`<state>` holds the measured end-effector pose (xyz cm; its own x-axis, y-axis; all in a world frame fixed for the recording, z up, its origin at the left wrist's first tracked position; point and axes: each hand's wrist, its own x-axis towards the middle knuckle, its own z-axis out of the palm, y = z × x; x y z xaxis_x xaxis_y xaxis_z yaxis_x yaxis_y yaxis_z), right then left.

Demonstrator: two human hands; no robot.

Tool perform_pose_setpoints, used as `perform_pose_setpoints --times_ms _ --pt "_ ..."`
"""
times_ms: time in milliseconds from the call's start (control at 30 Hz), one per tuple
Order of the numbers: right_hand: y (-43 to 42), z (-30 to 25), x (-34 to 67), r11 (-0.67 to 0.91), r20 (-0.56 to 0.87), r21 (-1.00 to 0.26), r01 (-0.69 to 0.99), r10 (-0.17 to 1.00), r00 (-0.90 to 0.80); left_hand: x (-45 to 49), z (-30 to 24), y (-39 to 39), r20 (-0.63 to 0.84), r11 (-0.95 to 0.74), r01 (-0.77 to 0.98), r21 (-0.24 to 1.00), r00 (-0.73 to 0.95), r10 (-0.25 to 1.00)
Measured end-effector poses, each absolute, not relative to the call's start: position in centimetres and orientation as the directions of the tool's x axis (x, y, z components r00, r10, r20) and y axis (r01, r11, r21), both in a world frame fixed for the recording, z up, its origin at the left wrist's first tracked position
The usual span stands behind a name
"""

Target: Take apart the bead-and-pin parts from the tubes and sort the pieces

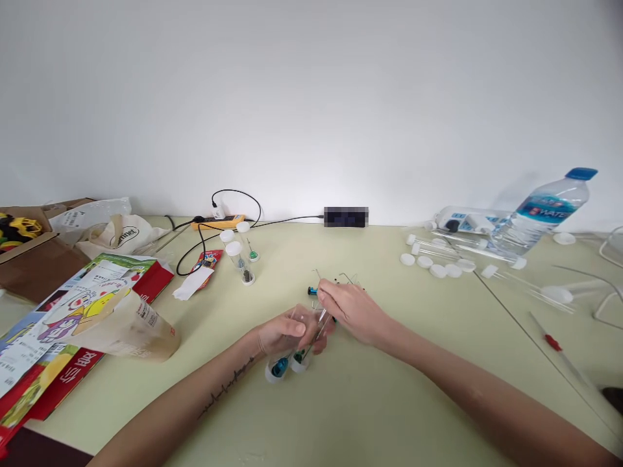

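My left hand (285,329) is closed around two clear tubes with white end caps, tilted low over the table. A blue item (279,368) sits at the capped end of one tube, and a green item (298,357) in the other. My right hand (351,310) pinches a thin metal rod (321,319) whose lower part points down at the tube with the green item. Whether its tip is inside that tube I cannot tell. Just beyond my hands lie a small blue part (312,291) and bent thin metal pieces (346,277), partly hidden by my right hand.
Capped tubes (239,263) with small parts stand at the back left. A drink cup (146,331) is left of my arm, near a brown box (36,266). On the right are several white caps (438,271), clear tubes (438,250), a water bottle (540,217) and a red-handled tool (552,342).
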<state>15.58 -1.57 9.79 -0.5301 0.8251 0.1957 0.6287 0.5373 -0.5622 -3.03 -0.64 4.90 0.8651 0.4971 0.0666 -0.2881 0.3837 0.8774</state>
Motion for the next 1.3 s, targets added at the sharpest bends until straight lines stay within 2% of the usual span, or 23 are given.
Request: perform_pose_setpoints --times_ms 100,167,233,267,333,400,500,567,733,800,867,1000,1100,1167,1233,1267,1300 --pt "-0.4 11.0 16.8 0.445 0.232 -0.739 0.505 0.873 -0.430 -2.8 4.4 -1.2 0.081 0.535 -0.356 0.766 0.880 0.469" --pt "0.6 11.9 17.8 0.350 0.234 -0.861 0.368 0.916 -0.325 -3.3 4.5 -1.5 0.075 0.560 -0.364 0.744 0.878 0.472" --pt "1.1 12.7 18.5 0.220 0.108 -0.935 0.280 0.924 -0.366 -4.0 4.9 -1.5 0.023 0.527 -0.359 0.770 0.842 0.539" --pt "1.3 13.0 18.8 0.143 0.005 -0.951 0.276 0.894 -0.448 -4.5 5.2 -1.4 -0.018 0.509 -0.339 0.791 0.819 0.574" --pt "1.1 13.2 19.1 0.004 -0.207 -0.948 0.318 0.751 -0.627 -5.4 5.9 -1.1 -0.107 0.481 -0.265 0.835 0.781 0.616" --pt "0.7 13.3 19.0 -0.084 -0.308 -0.940 0.331 0.632 -0.711 -6.3 6.5 -0.8 -0.179 0.455 -0.161 0.876 0.768 0.615" --pt "-0.1 13.3 18.6 -0.140 -0.320 -0.944 0.299 0.619 -0.718 -7.0 7.2 -0.7 -0.232 0.398 -0.031 0.917 0.769 0.596" --pt "-0.5 13.1 18.2 -0.116 -0.329 -0.938 0.326 0.588 -0.739 -7.0 7.6 -1.0 -0.240 0.365 0.022 0.931 0.791 0.563" --pt "-1.4 12.2 16.9 -0.016 -0.421 -0.903 0.429 0.226 -0.878 -6.1 8.3 -1.6 -0.259 0.209 0.192 0.959 0.893 0.369" --pt "-1.7 11.7 16.4 -0.022 -0.402 -0.915 0.404 0.155 -0.902 -5.9 8.1 -1.7 -0.279 0.165 0.238 0.957 0.910 0.306" --pt "-1.9 11.2 16.0 0.006 -0.366 -0.927 0.374 0.201 -0.909 -6.0 7.7 -1.6 -0.266 0.212 0.206 0.955 0.912 0.312" --pt "-1.7 10.7 16.1 0.117 -0.233 -0.939 0.323 0.474 -0.849 -6.7 6.8 -1.1 -0.226 0.377 0.075 0.923 0.900 0.374" --pt "-0.3 10.4 16.8 0.117 -0.119 -0.958 0.262 0.669 -0.734 -7.1 7.3 -0.6 -0.255 0.377 0.080 0.923 0.860 0.441" --pt "1.0 10.2 17.4 0.123 -0.063 -0.960 0.252 0.781 -0.621 -7.2 8.0 -0.5 -0.264 0.265 0.138 0.954 0.808 0.526" --pt "2.3 9.9 18.1 0.141 -0.028 -0.949 0.281 0.852 -0.523 -7.0 8.7 -0.7 -0.231 0.009 0.296 0.955 0.723 0.651" --pt "2.8 9.7 18.5 0.149 -0.019 -0.942 0.302 0.873 -0.488 -6.9 8.9 -0.8 -0.194 -0.150 0.418 0.896 0.671 0.715" --pt "3.3 9.5 18.8 0.153 -0.011 -0.935 0.321 0.890 -0.457 -6.7 9.2 -1.0 -0.151 -0.294 0.552 0.780 0.623 0.768"
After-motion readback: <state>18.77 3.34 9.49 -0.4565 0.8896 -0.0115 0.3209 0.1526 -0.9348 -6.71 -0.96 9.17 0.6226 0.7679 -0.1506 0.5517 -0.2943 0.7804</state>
